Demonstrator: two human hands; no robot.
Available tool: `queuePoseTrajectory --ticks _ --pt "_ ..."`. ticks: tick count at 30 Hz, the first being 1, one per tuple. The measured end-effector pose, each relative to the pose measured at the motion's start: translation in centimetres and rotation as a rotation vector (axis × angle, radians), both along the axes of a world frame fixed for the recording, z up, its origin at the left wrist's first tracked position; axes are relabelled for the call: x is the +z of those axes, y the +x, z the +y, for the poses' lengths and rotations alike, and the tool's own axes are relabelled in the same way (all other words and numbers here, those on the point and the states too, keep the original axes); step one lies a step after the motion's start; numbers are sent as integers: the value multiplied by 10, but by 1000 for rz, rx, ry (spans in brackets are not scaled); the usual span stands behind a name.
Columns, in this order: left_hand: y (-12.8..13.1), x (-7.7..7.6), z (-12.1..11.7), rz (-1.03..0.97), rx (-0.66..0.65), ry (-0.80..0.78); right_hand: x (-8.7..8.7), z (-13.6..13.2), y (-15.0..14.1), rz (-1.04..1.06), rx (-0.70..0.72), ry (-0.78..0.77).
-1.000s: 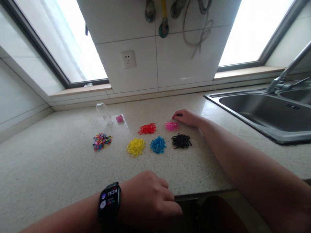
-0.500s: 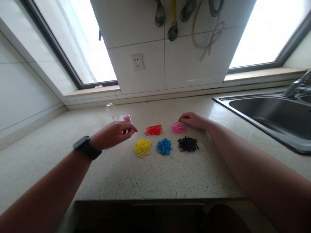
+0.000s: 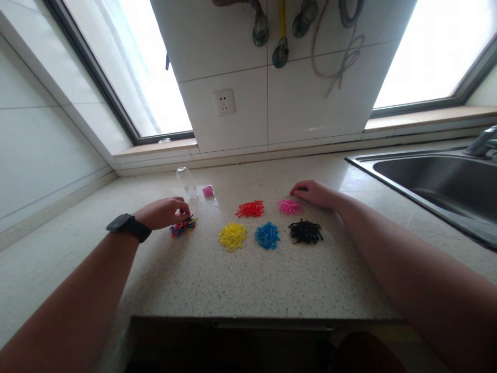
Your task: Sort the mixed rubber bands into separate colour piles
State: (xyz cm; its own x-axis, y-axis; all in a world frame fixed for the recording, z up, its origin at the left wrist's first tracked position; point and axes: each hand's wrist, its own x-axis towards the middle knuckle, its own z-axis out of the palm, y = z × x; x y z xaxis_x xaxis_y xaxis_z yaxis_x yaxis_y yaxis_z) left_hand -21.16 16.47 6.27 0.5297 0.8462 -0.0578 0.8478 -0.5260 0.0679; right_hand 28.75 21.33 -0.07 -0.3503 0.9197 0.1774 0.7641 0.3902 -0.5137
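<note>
My left hand (image 3: 170,212), wearing a black watch, is at a mixed-colour pile of small rubber bands (image 3: 182,228) on the left of the counter. Its thumb and fingers are pinched at the pile's upper edge, where a dark band shows at the tips. My right hand (image 3: 312,192) rests on the counter behind the pink band pile (image 3: 290,206), fingers curled; a dark patch shows between them, too small to identify. Between the hands lie a red pile (image 3: 250,209), a yellow pile (image 3: 232,237), a blue pile (image 3: 267,235) and a black pile (image 3: 305,231) of bands.
Behind my left hand are a clear bottle-like container (image 3: 187,182) and a small pink object (image 3: 208,191) on a clear sheet or bag. A steel sink (image 3: 435,176) is set into the counter (image 3: 248,290) at the right. The tiled wall has a socket (image 3: 224,102).
My left hand has moved left, away from the red and yellow piles, to the mixed pile and closed into a pinch. The right hand stays by the pink pile. The view shifted slightly.
</note>
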Motion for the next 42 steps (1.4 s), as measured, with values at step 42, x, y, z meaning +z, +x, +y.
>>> queuePoseTrajectory --ticks 42 --pt "33 10 -10 -155 -37 -172 2 -2 -1 3 -17 -15"
